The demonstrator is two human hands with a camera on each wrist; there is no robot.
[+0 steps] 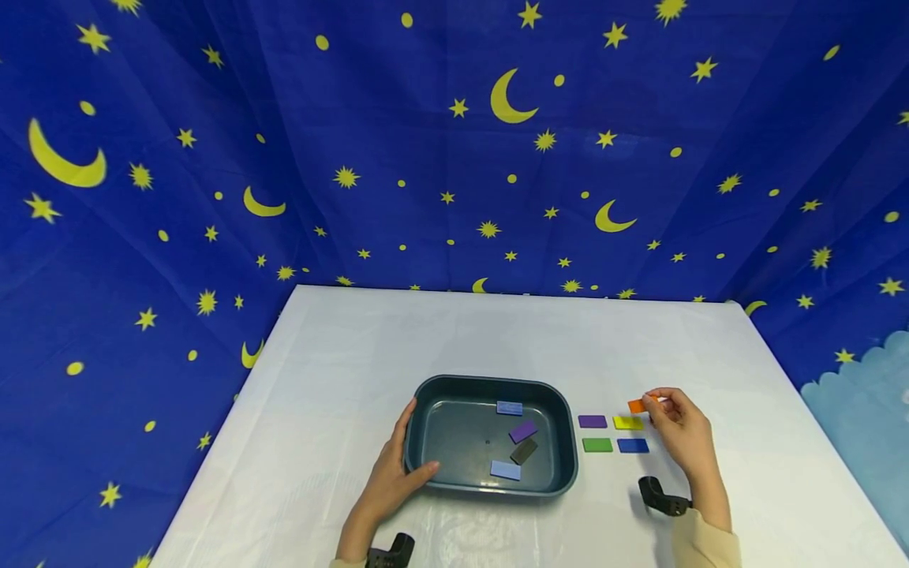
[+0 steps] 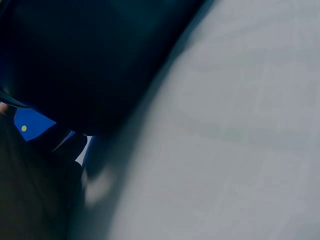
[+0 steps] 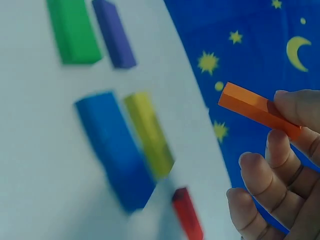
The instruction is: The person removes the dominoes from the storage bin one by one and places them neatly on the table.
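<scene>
My left hand (image 1: 389, 477) grips the left end of a dark blue-grey tub (image 1: 454, 442), thumb over the rim and fingers along the outside. Inside the tub lie light-blue blocks (image 1: 505, 470), a purple block (image 1: 523, 431) and a dark block (image 1: 524, 452). To its right, my right hand (image 1: 683, 430) pinches an orange block (image 3: 255, 107) between thumb and fingertips, raised over the table. Below it, a yellow block (image 1: 628, 424), blue block (image 1: 633, 446), purple block (image 1: 592, 421) and green block (image 1: 597, 445) form two rows. A red block (image 3: 188, 214) shows only in the right wrist view.
A white cloth covers the table (image 1: 355, 347). Behind and beside it hangs a blue curtain (image 1: 426, 142) with yellow moons and stars. The tub's dark outer side (image 2: 90, 60) fills much of the left wrist view.
</scene>
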